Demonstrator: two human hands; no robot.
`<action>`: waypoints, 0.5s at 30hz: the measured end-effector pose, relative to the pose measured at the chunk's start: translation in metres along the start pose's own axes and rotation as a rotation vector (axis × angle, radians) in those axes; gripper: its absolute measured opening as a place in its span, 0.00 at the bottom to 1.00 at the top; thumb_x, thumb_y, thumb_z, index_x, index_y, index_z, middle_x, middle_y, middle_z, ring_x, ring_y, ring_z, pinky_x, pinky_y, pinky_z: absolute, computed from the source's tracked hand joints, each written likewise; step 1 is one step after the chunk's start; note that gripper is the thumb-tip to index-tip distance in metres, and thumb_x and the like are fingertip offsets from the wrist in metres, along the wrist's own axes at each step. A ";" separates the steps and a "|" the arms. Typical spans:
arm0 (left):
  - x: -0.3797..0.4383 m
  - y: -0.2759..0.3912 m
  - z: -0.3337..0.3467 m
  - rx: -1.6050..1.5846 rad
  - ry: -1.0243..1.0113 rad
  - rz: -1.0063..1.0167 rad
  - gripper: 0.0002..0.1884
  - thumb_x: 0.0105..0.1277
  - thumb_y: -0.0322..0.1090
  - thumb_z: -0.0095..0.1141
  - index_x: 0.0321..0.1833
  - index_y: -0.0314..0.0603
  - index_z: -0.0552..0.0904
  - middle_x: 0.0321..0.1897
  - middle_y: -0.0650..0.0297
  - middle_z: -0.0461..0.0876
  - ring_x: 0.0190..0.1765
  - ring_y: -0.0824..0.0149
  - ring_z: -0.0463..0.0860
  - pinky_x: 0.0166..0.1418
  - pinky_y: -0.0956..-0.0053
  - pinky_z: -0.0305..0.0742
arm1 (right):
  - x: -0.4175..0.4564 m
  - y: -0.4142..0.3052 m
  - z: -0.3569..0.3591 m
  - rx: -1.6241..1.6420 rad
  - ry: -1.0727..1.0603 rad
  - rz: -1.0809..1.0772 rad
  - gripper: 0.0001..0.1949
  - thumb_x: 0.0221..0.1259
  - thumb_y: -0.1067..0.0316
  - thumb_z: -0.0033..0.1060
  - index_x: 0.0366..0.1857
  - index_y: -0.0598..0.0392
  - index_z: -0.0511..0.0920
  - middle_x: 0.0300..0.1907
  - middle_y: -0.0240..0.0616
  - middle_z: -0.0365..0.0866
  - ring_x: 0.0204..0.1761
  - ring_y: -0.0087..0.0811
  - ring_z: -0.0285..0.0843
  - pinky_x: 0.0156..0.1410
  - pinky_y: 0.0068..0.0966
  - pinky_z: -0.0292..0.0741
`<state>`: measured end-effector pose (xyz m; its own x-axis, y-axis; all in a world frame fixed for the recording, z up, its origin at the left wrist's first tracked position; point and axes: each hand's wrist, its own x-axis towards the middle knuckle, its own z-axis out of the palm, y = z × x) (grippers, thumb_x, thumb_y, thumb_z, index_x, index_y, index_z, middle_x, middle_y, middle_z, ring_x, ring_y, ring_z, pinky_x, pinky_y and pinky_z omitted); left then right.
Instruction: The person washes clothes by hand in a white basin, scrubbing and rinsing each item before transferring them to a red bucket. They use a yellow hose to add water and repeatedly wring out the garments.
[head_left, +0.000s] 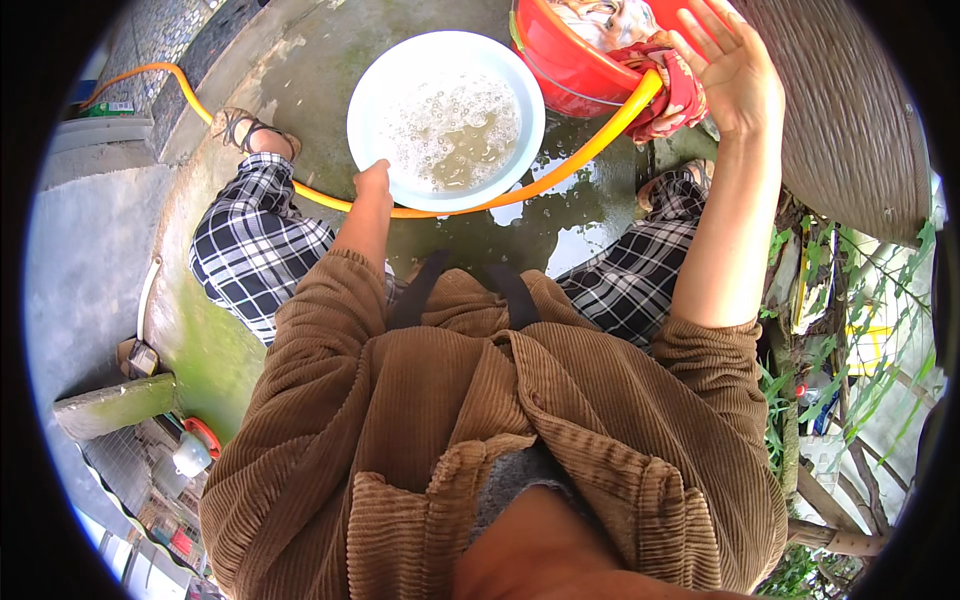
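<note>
My left hand (373, 178) grips the near-left rim of a round, pale plastic basin (365, 97). Foamy, cloudy water (469, 146) lies in the basin. My right hand (739, 82) is raised at the upper right, palm showing and fingers spread, holding nothing. Close to it in the picture stands a red plastic bucket (574, 75) with a pale patterned cloth (604, 22) inside. A red patterned cloth (671, 101) hangs over the bucket's side. The end of a yellow hose (585, 154) rests against that cloth.
The hose runs past the basin's near side to the upper left. Water stands on the concrete floor (315, 82) between my sandalled feet. A large ribbed brown surface (847, 97) borders the upper right, above leafy plants (817, 360). A pale wall (97, 262) rises at left.
</note>
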<state>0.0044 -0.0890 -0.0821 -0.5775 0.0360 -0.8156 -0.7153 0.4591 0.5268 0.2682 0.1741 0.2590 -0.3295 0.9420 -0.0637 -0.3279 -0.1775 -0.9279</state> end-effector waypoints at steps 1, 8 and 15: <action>0.029 -0.027 -0.009 -0.063 -0.052 -0.053 0.29 0.60 0.35 0.56 0.65 0.35 0.67 0.58 0.48 0.74 0.53 0.51 0.79 0.53 0.49 0.74 | 0.004 0.005 -0.009 0.037 -0.093 0.053 0.17 0.65 0.60 0.53 0.51 0.59 0.75 0.50 0.46 0.78 0.50 0.39 0.77 0.57 0.35 0.74; -0.006 -0.031 -0.002 -0.189 -0.136 -0.158 0.20 0.68 0.31 0.47 0.61 0.35 0.65 0.53 0.46 0.76 0.47 0.46 0.82 0.40 0.43 0.79 | -0.022 0.003 -0.024 -0.108 -0.172 0.035 0.16 0.70 0.63 0.45 0.52 0.62 0.75 0.52 0.49 0.79 0.53 0.39 0.79 0.57 0.32 0.75; 0.045 -0.006 -0.009 -0.654 -0.180 0.148 0.22 0.71 0.34 0.47 0.64 0.32 0.61 0.58 0.49 0.73 0.52 0.49 0.79 0.50 0.47 0.79 | -0.029 -0.004 -0.047 -0.150 -0.116 0.003 0.16 0.70 0.63 0.44 0.52 0.63 0.75 0.52 0.50 0.79 0.52 0.38 0.80 0.56 0.30 0.77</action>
<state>-0.0203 -0.0981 -0.1199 -0.6538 0.2293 -0.7211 -0.7567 -0.1896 0.6257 0.3205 0.1605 0.2469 -0.4333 0.9007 -0.0313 -0.1943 -0.1273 -0.9726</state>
